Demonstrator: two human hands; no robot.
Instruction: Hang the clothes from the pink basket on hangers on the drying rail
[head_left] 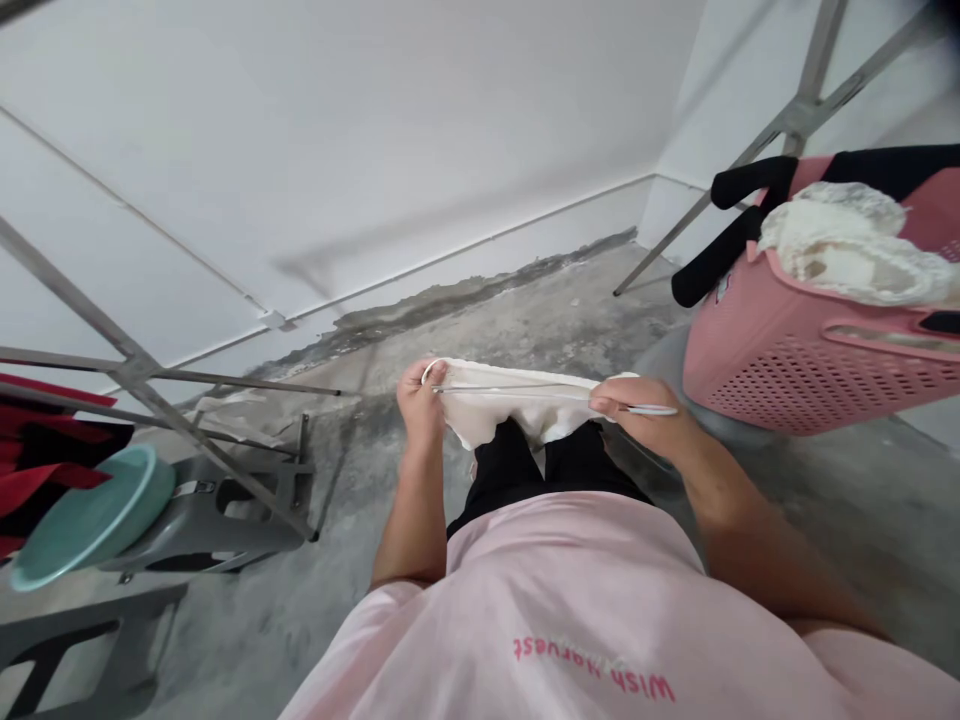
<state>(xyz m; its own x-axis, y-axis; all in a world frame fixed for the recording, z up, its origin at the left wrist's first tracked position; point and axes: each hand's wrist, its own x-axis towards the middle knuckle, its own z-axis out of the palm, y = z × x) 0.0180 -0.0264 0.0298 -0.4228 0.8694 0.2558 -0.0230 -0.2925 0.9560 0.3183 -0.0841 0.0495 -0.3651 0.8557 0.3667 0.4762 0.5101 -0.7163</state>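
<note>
A soft white cloth (484, 412) hangs in front of the person's lap, over the black trousers (504, 462), above the grey concrete floor (352, 500). Its long axis runs crosswise, left to right, the upper edge drawn fairly straight and sloping slightly down to the right; the lower edge drapes toward the body. A thin, pale grey bar (517, 387) lies along that edge, nearly parallel to it.

The cloth lies between the two grips, so neither hand is clearly nearer. The left hand (420, 402) pinches the left corner beside a small white ring (427, 373); the right hand (645, 389) grasps the right end and the bar, whose glossy white end pokes past the fingers.

Farther right stands a perforated pink plastic basket (724, 365); well left sits a round teal plastic basin (146, 505).
</note>
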